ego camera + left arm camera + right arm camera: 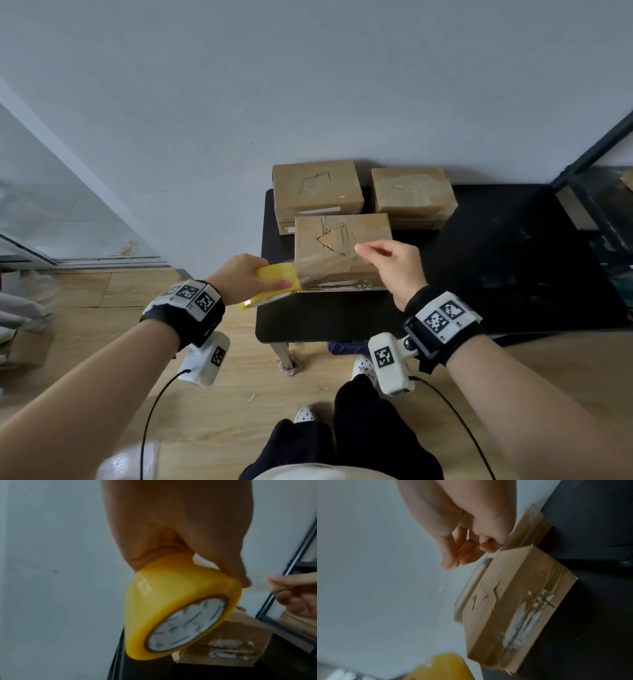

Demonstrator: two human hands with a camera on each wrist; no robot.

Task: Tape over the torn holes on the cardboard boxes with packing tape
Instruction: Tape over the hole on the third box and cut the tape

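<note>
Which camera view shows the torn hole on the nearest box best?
The head view: the torn hole faces the camera, whole and sharp. The right wrist view shows it blurred and slanted. The left wrist view does not show it.

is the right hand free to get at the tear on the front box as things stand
Probably yes: the right hand hovers just right of the tear on the front box, nothing between them, but it pinches the tape strip pulled from the roll.

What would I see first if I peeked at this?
A bright yellow roll of packing tape gripped in the left hand at the black table's front left corner. The right hand pinches a clear strip pulled across the nearest brown cardboard box, over its jagged tear.
</note>
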